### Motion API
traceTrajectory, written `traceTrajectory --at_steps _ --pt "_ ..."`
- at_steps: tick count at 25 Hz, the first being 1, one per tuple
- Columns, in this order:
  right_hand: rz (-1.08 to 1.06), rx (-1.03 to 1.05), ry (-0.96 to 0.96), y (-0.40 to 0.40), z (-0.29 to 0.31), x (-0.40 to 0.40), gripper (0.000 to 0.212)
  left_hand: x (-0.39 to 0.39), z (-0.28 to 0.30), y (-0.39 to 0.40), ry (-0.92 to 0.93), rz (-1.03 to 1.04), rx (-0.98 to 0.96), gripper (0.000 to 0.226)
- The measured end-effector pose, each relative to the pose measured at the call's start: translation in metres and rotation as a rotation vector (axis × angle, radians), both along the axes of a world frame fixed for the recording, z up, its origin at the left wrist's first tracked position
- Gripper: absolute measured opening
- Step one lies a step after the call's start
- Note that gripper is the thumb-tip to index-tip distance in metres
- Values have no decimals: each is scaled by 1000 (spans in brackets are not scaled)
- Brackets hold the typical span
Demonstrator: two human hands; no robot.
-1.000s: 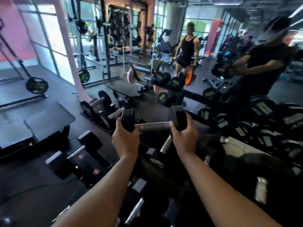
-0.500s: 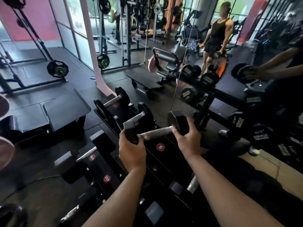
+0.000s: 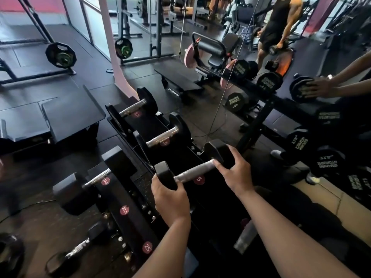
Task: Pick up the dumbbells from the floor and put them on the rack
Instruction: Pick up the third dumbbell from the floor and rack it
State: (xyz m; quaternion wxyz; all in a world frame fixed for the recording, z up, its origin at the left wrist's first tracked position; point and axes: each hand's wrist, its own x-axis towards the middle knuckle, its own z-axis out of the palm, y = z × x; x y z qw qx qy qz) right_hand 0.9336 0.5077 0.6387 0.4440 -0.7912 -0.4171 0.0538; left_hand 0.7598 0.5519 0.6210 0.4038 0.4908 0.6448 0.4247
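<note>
I hold a black hex dumbbell (image 3: 192, 173) with a steel handle across the top tier of the black rack (image 3: 140, 183), right over a red "5" label. My left hand (image 3: 170, 197) grips its near head. My right hand (image 3: 235, 173) grips its far head and the end of the handle. Two more dumbbells (image 3: 160, 137) lie on the same tier further away. A larger one (image 3: 94, 177) sits on the lower tier at the left.
A mirror on the right reflects the racks, my arms and another person (image 3: 281, 23). A flat bench (image 3: 70, 115) stands to the left. A small dumbbell (image 3: 78, 249) lies at the lower left. Squat racks with plates (image 3: 61, 56) stand further back.
My view has tipped downward and closer to the rack. The dumbbell, held in both hands, has come lower and now sits over the "5" slot on the top tier.
</note>
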Motion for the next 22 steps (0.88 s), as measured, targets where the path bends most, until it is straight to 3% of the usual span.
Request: traceTrajectory --at_steps 10,22 --pt "141 -76 -85 14 -26 6 55 -1 -42 -11 -38 78 -176 46" --pt "33 -107 -34 4 -29 36 56 30 -30 -12 -16 -42 -202 59"
